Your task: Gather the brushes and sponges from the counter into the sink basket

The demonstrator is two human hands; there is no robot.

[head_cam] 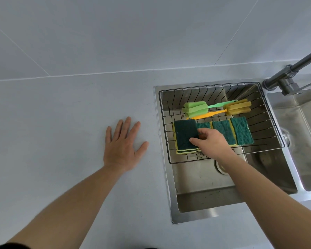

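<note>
A black wire basket (275,123) hangs across the far half of the left steel sink (196,200). Inside it lie a green sponge brush (196,108) and an orange sponge brush (238,107), handles crossing. In front of them sit green-and-yellow scouring sponges (241,131) in a row. My right hand (211,141) pinches the right edge of a dark green sponge (184,134) lying on top of another sponge at the basket's left end. My left hand (122,146) rests flat and spread on the grey counter (61,132), left of the sink, holding nothing.
A steel faucet (284,79) stands behind the sinks at the right. A second sink bowl (309,137) lies to the right. The drain (221,168) shows under my right wrist. A tiled wall runs behind the counter.
</note>
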